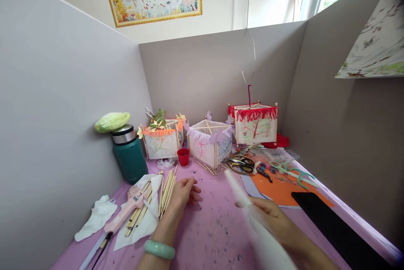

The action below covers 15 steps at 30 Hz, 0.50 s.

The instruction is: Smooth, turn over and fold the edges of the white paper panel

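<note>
My right hand (268, 215) grips a white sheet (252, 215) between thumb and fingers. Motion smears the sheet, so I cannot tell whether it is paper or thin cloth. My left hand (186, 191), a pale green bangle (159, 249) on its wrist, is over the purple tabletop (214, 228) with fingers loosely bent and apart, holding nothing. Just left of it lies a bundle of thin wooden sticks (167, 192). Beyond the hands stands a stick-framed lantern (205, 145) with purple trim and drawn-on white panels.
Left are a pink glue gun (124, 213), white tissue (97, 217) and a green flask (130, 156) topped by a pale gourd (112, 122). An orange-trimmed lantern (160, 143), red cup (183, 157), red-fringed lantern (257, 129), scissors (240, 164), orange sheet (280, 190) and black slab (334, 228) line the sides and back.
</note>
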Available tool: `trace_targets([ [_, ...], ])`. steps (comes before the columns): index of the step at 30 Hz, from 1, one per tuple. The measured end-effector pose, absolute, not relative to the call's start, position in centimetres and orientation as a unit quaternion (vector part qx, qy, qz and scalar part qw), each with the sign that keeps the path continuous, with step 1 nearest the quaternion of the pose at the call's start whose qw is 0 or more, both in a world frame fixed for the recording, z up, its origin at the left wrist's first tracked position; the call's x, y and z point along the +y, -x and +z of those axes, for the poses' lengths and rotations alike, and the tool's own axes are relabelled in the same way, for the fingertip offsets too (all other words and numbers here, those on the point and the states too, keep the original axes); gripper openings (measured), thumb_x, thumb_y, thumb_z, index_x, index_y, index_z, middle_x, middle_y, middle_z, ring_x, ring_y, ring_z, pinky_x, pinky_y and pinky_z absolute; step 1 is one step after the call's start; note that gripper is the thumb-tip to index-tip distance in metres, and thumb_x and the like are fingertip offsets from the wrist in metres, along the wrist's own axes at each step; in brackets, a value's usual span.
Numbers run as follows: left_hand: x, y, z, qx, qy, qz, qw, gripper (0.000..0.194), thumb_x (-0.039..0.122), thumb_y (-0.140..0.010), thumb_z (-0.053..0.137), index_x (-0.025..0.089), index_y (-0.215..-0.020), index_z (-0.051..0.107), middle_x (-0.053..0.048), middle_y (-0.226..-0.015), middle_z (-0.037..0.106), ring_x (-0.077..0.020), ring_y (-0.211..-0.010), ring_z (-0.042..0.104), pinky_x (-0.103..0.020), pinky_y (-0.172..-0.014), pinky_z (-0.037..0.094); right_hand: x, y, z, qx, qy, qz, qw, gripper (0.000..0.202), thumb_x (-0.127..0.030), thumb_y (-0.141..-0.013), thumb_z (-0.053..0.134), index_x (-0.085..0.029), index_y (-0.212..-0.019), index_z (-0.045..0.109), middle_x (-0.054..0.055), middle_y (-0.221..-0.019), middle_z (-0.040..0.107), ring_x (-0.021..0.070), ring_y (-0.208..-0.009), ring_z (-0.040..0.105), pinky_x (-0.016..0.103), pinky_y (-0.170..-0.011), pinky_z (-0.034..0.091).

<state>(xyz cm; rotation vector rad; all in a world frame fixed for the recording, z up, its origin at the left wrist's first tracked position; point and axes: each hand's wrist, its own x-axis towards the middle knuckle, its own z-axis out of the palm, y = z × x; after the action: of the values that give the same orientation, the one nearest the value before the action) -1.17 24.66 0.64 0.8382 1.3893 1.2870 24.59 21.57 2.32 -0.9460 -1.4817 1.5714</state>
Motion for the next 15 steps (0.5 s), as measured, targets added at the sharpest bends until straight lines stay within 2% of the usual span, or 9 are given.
trace_targets([
  [2,24.8,1.1,0.4,0.568,-0.364,0.528,0.516,0.033,0.045,-0.079,0.062,0.014,-0.085,0.058,-0.002,-0.063,0.065,-0.0106,-0.04,0.056,-0.02,-0.037,0.036,21.8,-24.8,2.3,-0.588,0.338,0.64,0.361,0.043,-0.056,-0.074,0.067,-0.019,-0.094,0.073,0.005,-0.072,0.066,0.0153,-0.061,0.056,0.025,-0.053,0.041],
  [5,24.7,0.7,0.3,0.552,-0.389,0.516,0.527,0.037,0.048,-0.073,0.067,0.013,-0.084,0.06,-0.004,-0.066,0.066,-0.0111,-0.04,0.056,-0.021,-0.038,0.038,22.2,-25.0,2.2,-0.576,0.295,0.681,0.343,0.051,-0.063,-0.073,0.064,-0.019,-0.098,0.072,0.002,-0.061,0.062,0.0142,-0.053,0.052,0.025,-0.049,0.038],
  [7,24.4,0.4,0.5,0.54,-0.403,0.511,0.533,0.039,0.045,-0.069,0.072,0.013,-0.087,0.062,-0.005,-0.071,0.068,-0.0114,-0.044,0.057,-0.022,-0.041,0.04,22.4,-24.8,2.0,-0.573,0.292,0.681,0.349,0.049,-0.061,-0.075,0.064,-0.019,-0.098,0.072,0.002,-0.064,0.062,0.0148,-0.058,0.055,0.025,-0.054,0.041],
  [9,23.8,0.1,1.1,0.508,-0.427,0.506,0.551,0.043,0.038,-0.064,0.077,0.013,-0.096,0.064,-0.009,-0.086,0.071,-0.0122,-0.053,0.06,-0.022,-0.048,0.043,22.5,-24.4,1.8,-0.564,0.296,0.691,0.342,0.042,-0.055,-0.08,0.064,-0.018,-0.099,0.071,0.003,-0.075,0.066,0.0143,-0.068,0.058,0.023,-0.061,0.042],
  [11,23.0,-0.3,1.8,0.441,-0.459,0.496,0.591,0.052,0.031,-0.061,0.08,0.015,-0.108,0.065,-0.012,-0.108,0.068,-0.0136,-0.065,0.063,-0.023,-0.056,0.047,22.4,-23.8,1.6,-0.538,0.302,0.718,0.323,0.041,-0.053,-0.081,0.064,-0.017,-0.097,0.071,0.003,-0.078,0.066,0.0114,-0.066,0.056,0.021,-0.059,0.04],
  [13,22.2,-0.7,2.5,0.372,-0.474,0.495,0.626,0.056,0.028,-0.062,0.08,0.018,-0.115,0.064,-0.012,-0.122,0.063,-0.0141,-0.072,0.064,-0.024,-0.063,0.048,22.2,-23.2,1.3,-0.512,0.311,0.742,0.3,0.042,-0.056,-0.077,0.067,-0.016,-0.091,0.071,0.0,-0.071,0.063,0.0085,-0.057,0.051,0.019,-0.053,0.037],
  [15,21.8,-1.1,2.8,0.336,-0.469,0.5,0.646,0.05,0.03,-0.065,0.079,0.02,-0.112,0.066,-0.011,-0.119,0.065,-0.0139,-0.071,0.063,-0.025,-0.061,0.048,22.1,-22.7,0.8,-0.527,0.322,0.729,0.296,0.044,-0.059,-0.073,0.069,-0.016,-0.084,0.071,-0.002,-0.06,0.058,0.0078,-0.05,0.047,0.019,-0.05,0.036],
])
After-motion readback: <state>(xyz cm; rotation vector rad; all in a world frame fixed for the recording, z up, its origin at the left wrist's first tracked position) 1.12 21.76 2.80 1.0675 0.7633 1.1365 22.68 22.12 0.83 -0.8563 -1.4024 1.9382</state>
